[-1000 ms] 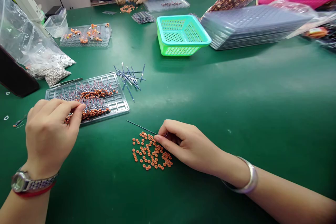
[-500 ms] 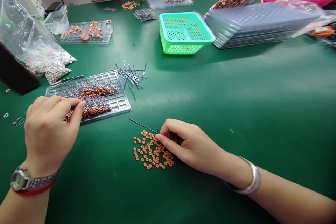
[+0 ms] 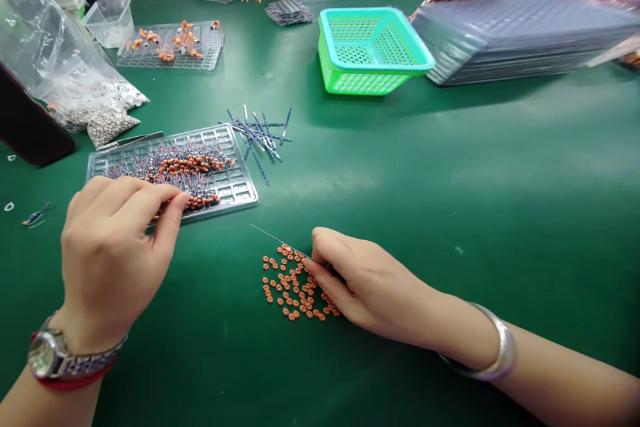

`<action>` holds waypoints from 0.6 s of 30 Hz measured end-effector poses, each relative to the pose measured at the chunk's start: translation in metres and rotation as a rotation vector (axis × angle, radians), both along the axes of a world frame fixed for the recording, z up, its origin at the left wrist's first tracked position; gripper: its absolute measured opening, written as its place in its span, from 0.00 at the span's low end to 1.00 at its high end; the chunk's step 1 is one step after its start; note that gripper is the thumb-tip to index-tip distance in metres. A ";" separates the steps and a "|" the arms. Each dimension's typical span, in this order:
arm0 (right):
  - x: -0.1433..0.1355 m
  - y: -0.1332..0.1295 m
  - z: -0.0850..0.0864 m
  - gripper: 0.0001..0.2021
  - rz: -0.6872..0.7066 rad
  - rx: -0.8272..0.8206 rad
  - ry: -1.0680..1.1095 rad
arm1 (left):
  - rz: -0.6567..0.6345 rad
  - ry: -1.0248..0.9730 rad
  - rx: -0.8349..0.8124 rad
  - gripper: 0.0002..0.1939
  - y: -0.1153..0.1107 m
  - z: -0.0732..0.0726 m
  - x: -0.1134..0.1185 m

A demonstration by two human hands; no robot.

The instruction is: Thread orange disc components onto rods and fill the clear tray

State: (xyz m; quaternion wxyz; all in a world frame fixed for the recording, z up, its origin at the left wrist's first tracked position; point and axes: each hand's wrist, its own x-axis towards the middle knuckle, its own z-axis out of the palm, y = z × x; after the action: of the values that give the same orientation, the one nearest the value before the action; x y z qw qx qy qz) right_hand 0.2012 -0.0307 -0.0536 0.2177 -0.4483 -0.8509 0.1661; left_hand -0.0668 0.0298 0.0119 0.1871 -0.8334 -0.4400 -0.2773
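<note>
meanwhile, little change is noted against the two earlier pictures: the view has tipped downward, so everything sits higher in frame, while both hands have kept their places on the green table [image 3: 450,167]. the right hand [image 3: 360,280] has been lowered slightly onto the near edge of the pile of orange rings [image 3: 295,287]; the picking of rings onto the pin is judged to be continuing rather than finished.

grip, right: thumb and forefinger are pinched together on a thin metal pin [image 3: 275,239], whose free end points up-left, clear of the pile. whether a ring is already on it cannot be told.

grip, left: the left hand [image 3: 117,253] is curled, thumb and forefinger closed together at the near edge of the clear tray [image 3: 235,190] of orange-beaded wires [image 3: 185,170]; what is pinched, if anything, is hidden by the fingers.

loose blue strips [image 3: 260,133] lie just beyond the tray.
</note>
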 end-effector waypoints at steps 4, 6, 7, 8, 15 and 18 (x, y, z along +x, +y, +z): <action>-0.001 0.001 0.004 0.11 0.012 -0.045 -0.026 | -0.036 -0.048 -0.089 0.03 -0.004 -0.003 0.009; -0.001 0.002 0.005 0.11 0.004 -0.066 -0.013 | -0.078 -0.086 -0.141 0.02 -0.007 -0.006 0.015; 0.000 0.002 0.006 0.11 -0.009 -0.087 0.007 | -0.106 -0.108 -0.173 0.02 -0.010 -0.008 0.020; 0.000 0.003 0.008 0.11 -0.028 -0.113 0.038 | -0.136 -0.133 -0.215 0.02 -0.014 -0.011 0.024; -0.004 -0.006 0.027 0.11 -0.131 -0.311 0.482 | -0.397 -0.304 -0.736 0.10 -0.047 -0.029 0.060; -0.010 -0.012 0.026 0.08 -0.121 -0.427 0.618 | -0.437 -0.337 -0.839 0.08 -0.051 -0.031 0.064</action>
State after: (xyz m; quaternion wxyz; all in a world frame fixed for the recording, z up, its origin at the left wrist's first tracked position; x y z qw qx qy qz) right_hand 0.1908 -0.0423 -0.0272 0.3751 -0.4616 -0.6635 0.4538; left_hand -0.0030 -0.0213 -0.0188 -0.3004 -0.8530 -0.3529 -0.2400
